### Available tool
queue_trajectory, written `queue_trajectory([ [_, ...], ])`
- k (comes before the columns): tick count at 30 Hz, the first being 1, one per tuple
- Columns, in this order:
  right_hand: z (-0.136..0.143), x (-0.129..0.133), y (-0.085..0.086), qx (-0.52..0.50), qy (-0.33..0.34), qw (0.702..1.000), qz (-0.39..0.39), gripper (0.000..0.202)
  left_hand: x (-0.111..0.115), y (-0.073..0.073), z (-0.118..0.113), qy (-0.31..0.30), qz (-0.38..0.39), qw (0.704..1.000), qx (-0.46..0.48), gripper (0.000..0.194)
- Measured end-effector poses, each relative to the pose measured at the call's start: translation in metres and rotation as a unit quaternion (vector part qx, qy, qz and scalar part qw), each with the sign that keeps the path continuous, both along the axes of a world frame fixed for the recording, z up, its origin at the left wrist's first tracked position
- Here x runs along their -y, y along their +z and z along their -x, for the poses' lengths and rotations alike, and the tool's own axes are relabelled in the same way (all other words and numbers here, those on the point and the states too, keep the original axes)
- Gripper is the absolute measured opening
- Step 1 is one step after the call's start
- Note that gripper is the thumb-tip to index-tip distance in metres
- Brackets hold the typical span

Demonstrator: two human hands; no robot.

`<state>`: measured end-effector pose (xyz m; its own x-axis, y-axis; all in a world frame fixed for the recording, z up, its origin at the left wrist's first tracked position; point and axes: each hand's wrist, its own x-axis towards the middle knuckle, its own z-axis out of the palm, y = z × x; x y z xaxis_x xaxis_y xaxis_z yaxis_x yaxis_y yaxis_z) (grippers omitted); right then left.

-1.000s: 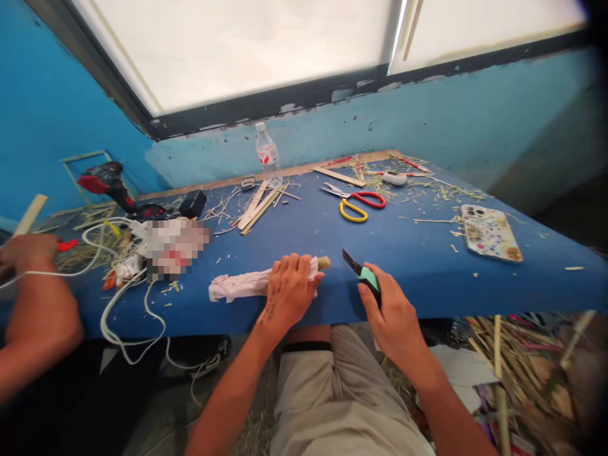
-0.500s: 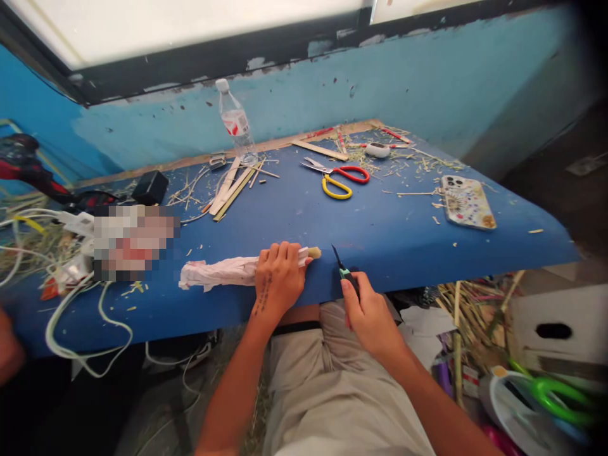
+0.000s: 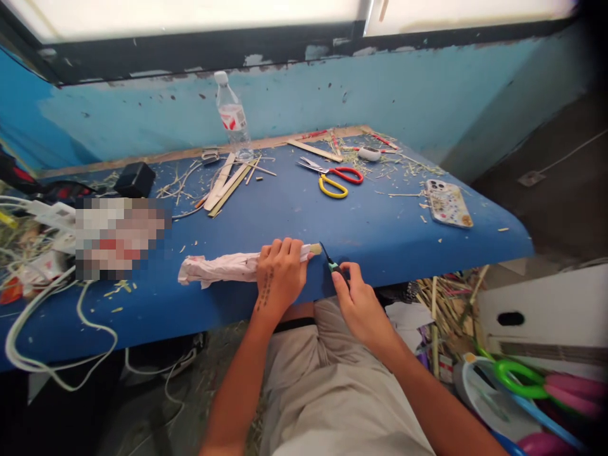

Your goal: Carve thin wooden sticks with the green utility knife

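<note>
My left hand (image 3: 281, 272) is wrapped round a long bundle in crumpled whitish cloth or paper (image 3: 223, 268), pressing it flat near the table's front edge. Past my fingers, a pale green end that looks like bamboo (image 3: 315, 249) sticks out to the right. A utility knife (image 3: 332, 265) with a dark blade and a black and mint-green handle is gripped in my right hand (image 3: 361, 301). Its blade tip is right beside the pale green end; whether they touch I cannot tell.
Scissors (image 3: 349, 173) with red and yellow handles lie behind my hands. A water bottle (image 3: 232, 120) and bamboo strips (image 3: 232, 190) are further back. A phone (image 3: 449, 204) lies right; white cables (image 3: 107, 326) hang over the left edge. An open box (image 3: 560, 310) stands below right.
The knife in my right hand has moved left, bringing its blade up to the bundle's pale end. My left hand keeps its hold. The view has turned slightly right.
</note>
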<state>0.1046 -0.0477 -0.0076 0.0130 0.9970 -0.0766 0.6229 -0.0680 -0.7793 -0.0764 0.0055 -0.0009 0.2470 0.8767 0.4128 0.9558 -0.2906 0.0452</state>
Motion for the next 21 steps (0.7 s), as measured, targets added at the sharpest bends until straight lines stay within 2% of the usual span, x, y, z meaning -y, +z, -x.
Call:
queue_trajectory([
  [6,0.001,0.000,-0.003,-0.022,0.002,1.000,0.003,0.050,0.000,-0.001,0.000,0.006,-0.002,1.000,0.013,0.028],
  [10,0.004,-0.001,-0.002,0.001,0.012,1.000,0.003,0.049,0.001,-0.002,-0.001,0.007,-0.003,1.000,0.017,0.028],
  [16,0.014,-0.001,0.004,0.142,0.009,0.990,-0.012,0.042,0.001,-0.002,-0.001,0.011,-0.005,1.000,0.024,0.029],
  [21,0.027,0.000,0.021,0.285,0.022,0.958,0.038,0.034,0.002,-0.005,-0.006,0.026,-0.006,0.998,0.052,0.029],
])
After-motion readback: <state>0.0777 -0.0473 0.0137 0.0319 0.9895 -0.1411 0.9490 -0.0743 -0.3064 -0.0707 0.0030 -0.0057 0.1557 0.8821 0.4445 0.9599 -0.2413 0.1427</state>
